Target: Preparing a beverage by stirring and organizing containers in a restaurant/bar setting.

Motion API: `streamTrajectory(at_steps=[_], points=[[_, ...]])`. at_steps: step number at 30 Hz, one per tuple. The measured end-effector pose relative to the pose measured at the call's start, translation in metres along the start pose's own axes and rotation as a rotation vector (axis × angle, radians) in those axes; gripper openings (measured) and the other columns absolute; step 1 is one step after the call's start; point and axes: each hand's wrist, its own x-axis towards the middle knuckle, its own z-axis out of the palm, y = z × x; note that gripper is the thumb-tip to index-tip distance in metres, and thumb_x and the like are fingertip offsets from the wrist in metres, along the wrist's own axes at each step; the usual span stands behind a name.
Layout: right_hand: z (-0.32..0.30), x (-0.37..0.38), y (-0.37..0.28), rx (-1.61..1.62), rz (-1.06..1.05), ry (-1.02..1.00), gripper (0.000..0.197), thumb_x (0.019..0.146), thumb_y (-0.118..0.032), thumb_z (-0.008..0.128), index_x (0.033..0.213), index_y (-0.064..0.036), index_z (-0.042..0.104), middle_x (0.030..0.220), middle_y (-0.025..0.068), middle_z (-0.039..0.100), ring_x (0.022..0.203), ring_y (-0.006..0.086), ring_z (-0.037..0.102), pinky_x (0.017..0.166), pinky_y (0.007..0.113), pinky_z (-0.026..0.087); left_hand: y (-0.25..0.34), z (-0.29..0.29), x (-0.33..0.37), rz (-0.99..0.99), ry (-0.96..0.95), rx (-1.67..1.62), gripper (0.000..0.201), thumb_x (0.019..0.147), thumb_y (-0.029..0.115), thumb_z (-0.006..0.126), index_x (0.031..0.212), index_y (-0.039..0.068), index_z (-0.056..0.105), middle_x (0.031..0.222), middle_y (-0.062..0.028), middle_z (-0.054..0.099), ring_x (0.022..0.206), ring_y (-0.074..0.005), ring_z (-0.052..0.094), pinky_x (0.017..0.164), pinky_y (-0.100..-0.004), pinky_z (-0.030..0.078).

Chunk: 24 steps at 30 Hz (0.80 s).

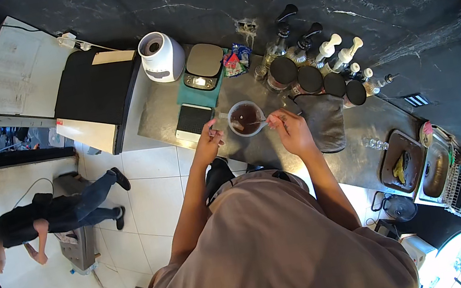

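A clear measuring cup point(232, 126) with brown liquid point(242, 114) in it stands on the steel counter in front of me. My right hand point(292, 132) pinches the thin handle of a spoon point(264, 122), whose far end dips into the liquid at the cup's right side. On the other side, my left hand point(208, 144) is beside the cup, close to its handle point(223, 115). Its fingers are loosely curled and apart, with nothing visible between them. A black-topped white device point(194, 120) lies just beyond the left fingers.
A kitchen scale point(204, 65) on a teal mat, a white blender base point(161, 57) and small colourful packets point(236, 59) stand behind. Dark-lidded jars point(310, 79), pump bottles point(344, 55) and a dark cloth point(323, 120) are rightward, before a sink point(434, 171). A person point(40, 220) stands far left.
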Motion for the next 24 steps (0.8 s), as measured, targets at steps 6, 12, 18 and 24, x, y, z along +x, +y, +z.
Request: streamTrajectory(at_steps=[6, 12, 18, 24], points=[[0.001, 0.002, 0.003, 0.048, 0.024, 0.052, 0.023, 0.102, -0.016, 0.053, 0.097, 0.0029, 0.065, 0.086, 0.012, 0.069, 0.076, 0.0192, 0.069, 0.072, 0.031, 0.054, -0.004, -0.004, -0.003, -0.016, 0.024, -0.01, 0.049, 0.095, 0.011, 0.057, 0.142, 0.012, 0.043, 0.098, -0.0051, 0.061, 0.077, -0.0143, 0.061, 0.071, -0.0282, 0.049], [0.004, 0.011, 0.0, 0.067, -0.001, 0.064, 0.021, 0.101, -0.017, 0.054, 0.099, 0.0, 0.067, 0.09, 0.0141, 0.069, 0.081, 0.0276, 0.071, 0.073, 0.035, 0.055, 0.013, -0.009, 0.008, 0.094, 0.012, 0.127, 0.05, 0.095, 0.008, 0.061, 0.143, 0.012, 0.046, 0.117, -0.0141, 0.051, 0.082, -0.0175, 0.061, 0.075, -0.0293, 0.053], [0.012, 0.011, -0.002, -0.04, -0.044, 0.084, 0.017, 0.098, -0.015, 0.056, 0.097, -0.0005, 0.066, 0.093, 0.0144, 0.069, 0.081, 0.032, 0.069, 0.071, 0.039, 0.053, 0.026, -0.021, 0.05, 0.316, -0.04, 0.458, 0.045, 0.094, 0.008, 0.062, 0.138, 0.006, 0.052, 0.118, -0.0144, 0.053, 0.075, -0.0152, 0.064, 0.072, -0.0285, 0.05], [0.024, -0.008, -0.012, -0.055, 0.072, 0.255, 0.016, 0.097, -0.013, 0.058, 0.098, 0.0004, 0.066, 0.093, 0.0159, 0.068, 0.084, 0.0332, 0.068, 0.074, 0.038, 0.053, 0.038, -0.028, 0.084, 0.275, -0.383, 0.554, 0.035, 0.092, 0.01, 0.065, 0.126, 0.003, 0.061, 0.11, -0.0122, 0.061, 0.078, -0.0168, 0.066, 0.069, -0.0322, 0.051]])
